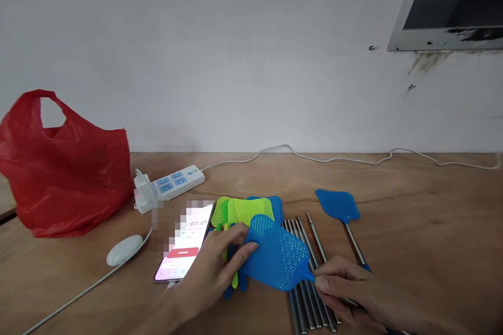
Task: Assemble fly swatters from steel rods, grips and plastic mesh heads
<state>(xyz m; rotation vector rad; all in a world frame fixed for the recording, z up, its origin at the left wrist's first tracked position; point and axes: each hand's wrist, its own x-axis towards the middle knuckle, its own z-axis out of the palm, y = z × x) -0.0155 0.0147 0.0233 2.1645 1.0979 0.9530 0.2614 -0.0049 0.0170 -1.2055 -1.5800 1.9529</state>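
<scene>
A blue perforated fly swatter head (275, 254) is held between both hands above the table. My left hand (214, 261) is closed on its left edge, thumb on top. My right hand (349, 288) is closed at its narrow neck, around a metal rod (349, 302) that shows partly below the fingers. Whether rod and neck are joined is hidden by the fingers. Beneath lie several metal rods (304, 293) side by side. Behind my left hand is a pile of yellow-green swatter heads (251, 209) and blue ones, with loose handles partly covered.
A blue fly swatter with a metal shaft (338, 204) lies at the right. On the left are a lit phone (188, 241), a white oval device (124, 250) with a cable, a power strip (184, 180) and a red plastic bag (74, 178). A wall stands behind.
</scene>
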